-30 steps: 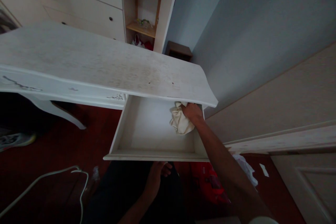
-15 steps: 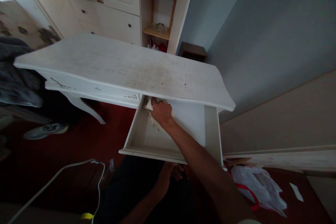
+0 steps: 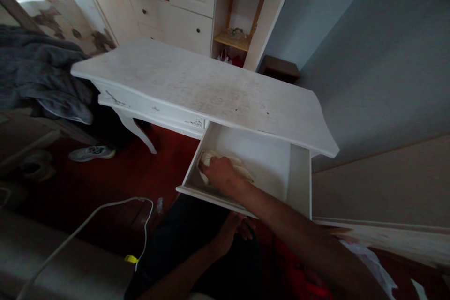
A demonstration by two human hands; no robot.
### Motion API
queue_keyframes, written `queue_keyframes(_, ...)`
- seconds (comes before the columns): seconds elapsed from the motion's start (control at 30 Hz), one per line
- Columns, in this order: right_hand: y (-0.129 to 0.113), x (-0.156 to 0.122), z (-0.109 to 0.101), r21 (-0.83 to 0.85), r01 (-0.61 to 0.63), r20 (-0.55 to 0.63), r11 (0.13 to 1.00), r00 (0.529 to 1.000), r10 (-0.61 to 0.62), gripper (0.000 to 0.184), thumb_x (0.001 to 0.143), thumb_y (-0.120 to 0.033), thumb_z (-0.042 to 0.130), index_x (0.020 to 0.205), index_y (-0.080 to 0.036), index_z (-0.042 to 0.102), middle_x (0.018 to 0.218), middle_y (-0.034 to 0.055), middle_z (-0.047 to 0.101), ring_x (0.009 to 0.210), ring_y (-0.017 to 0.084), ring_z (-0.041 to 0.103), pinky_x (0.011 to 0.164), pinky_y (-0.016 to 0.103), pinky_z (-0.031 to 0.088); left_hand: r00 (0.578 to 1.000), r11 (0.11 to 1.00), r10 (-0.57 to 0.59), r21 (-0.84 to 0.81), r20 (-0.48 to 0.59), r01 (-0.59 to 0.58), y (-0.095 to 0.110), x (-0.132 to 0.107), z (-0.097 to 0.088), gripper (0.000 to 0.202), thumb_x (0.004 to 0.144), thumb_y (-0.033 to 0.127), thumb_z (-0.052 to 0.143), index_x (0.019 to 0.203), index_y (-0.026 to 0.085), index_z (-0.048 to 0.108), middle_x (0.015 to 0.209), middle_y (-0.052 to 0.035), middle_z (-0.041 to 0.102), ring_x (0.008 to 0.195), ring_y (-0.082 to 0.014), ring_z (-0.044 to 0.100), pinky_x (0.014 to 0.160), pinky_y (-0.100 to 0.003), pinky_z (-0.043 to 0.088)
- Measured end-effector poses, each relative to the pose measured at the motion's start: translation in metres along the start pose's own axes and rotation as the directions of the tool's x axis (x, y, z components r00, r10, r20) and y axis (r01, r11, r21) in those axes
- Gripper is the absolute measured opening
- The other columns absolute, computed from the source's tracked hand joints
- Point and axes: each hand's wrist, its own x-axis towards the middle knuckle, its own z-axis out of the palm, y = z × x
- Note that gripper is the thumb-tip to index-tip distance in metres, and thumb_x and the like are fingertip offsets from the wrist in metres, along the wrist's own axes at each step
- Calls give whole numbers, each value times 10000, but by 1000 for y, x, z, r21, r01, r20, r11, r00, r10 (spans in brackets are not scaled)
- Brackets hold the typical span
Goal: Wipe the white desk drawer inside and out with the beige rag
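Observation:
A white desk (image 3: 197, 84) stands in front of me with its right drawer (image 3: 270, 159) pulled out. Inside the drawer, at its left side near the front, my right hand (image 3: 222, 174) presses a cream-coloured cloth (image 3: 242, 168) against the bottom, fingers closed on the bunched fabric. My left hand (image 3: 241, 228) is just below the drawer's front edge, over my dark trousers, its fingers loosely bent and apart. Whether the left hand touches the underside of the drawer I cannot tell.
Behind the desk is a cream cabinet (image 3: 191, 28) with an open door. Dark grey fabric (image 3: 38, 70) hangs at left, above a shoe (image 3: 92, 153) on the red floor. A white cable (image 3: 101, 207) runs at lower left. A plastic bag (image 3: 369, 262) lies at right.
My right hand has moved the cloth from the back left corner of the drawer toward its front left. The left hand stays below the drawer. The view has shifted to the left.

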Motion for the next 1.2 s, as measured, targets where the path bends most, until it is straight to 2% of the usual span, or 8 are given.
queue_keyframes(0.1, -5, -7, 4, -80, 104, 41, 991, 994, -101, 459, 991, -183, 343, 1416, -284, 483, 1164, 185, 617, 970, 330, 661, 692, 466, 553, 999, 1000, -24, 19, -22, 25, 3, 0, 1, 742, 730, 781, 539, 1057, 115, 543, 878, -122, 696, 593, -142, 624, 556, -250, 448)
queue_keyframes(0.23, -3, -15, 9, -134, 212, 47, 968, 977, -207, 417, 1010, -248, 342, 1369, -323, 541, 1181, 181, 602, 960, 325, 659, 708, 470, 538, 999, 998, -23, 65, -36, 26, 12, -3, 3, 690, 735, 764, 544, 980, 119, 565, 868, -123, 695, 601, -135, 615, 572, -247, 440)
queue_keyframes(0.53, 36, -43, 22, -154, 273, 125, 949, 959, -256, 415, 989, -295, 410, 1374, -403, 519, 1120, 144, 610, 804, 275, 681, 611, 336, 484, 999, 995, 1, 103, -36, 3, 27, -7, -1, 675, 692, 765, 608, 865, 112, 628, 864, -110, 690, 648, -132, 597, 616, -249, 428)
queue_keyframes(0.73, 73, -89, 48, -53, 223, 93, 973, 972, -217, 468, 968, -279, 461, 1413, -425, 466, 1132, 104, 619, 817, 224, 669, 671, 292, 455, 998, 995, 0, 104, -68, 7, 31, -6, -2, 632, 667, 734, 656, 792, 114, 671, 798, -101, 699, 623, -135, 578, 615, -259, 423)
queue_keyframes(0.83, 88, -116, 59, 7, 158, 91, 987, 983, -158, 557, 947, -205, 472, 1474, -372, 401, 1137, 111, 629, 892, 234, 662, 726, 299, 467, 992, 995, 6, 98, -127, 6, 35, -7, 0, 623, 619, 730, 696, 730, 116, 683, 744, -94, 700, 601, -134, 561, 624, -268, 432)
queue_keyframes(0.97, 102, -146, 74, 83, 76, 76, 994, 994, -83, 681, 921, -109, 451, 1543, -321, 272, 1262, 129, 603, 1038, 248, 635, 837, 330, 481, 988, 995, 3, 103, -156, 13, 37, -7, 2, 597, 611, 710, 714, 700, 120, 696, 734, -94, 708, 596, -138, 562, 635, -280, 452)
queue_keyframes(1.07, 111, -158, 85, 125, 23, 59, 992, 998, -30, 714, 920, -93, 427, 1570, -265, 185, 1334, 136, 563, 1124, 246, 599, 863, 323, 492, 988, 992, 18, 127, -153, 2, 35, -6, 1, 584, 635, 700, 701, 704, 120, 705, 727, -95, 707, 596, -142, 565, 640, -286, 456)
queue_keyframes(1.2, 122, -156, 88, 11, -33, 84, 999, 996, 32, 786, 874, -61, 437, 1576, -235, 127, 1257, 151, 579, 1066, 259, 601, 768, 343, 526, 988, 989, 21, 147, -156, 2, 32, -4, -2, 583, 643, 695, 696, 707, 115, 711, 715, -96, 704, 588, -140, 567, 628, -283, 447)
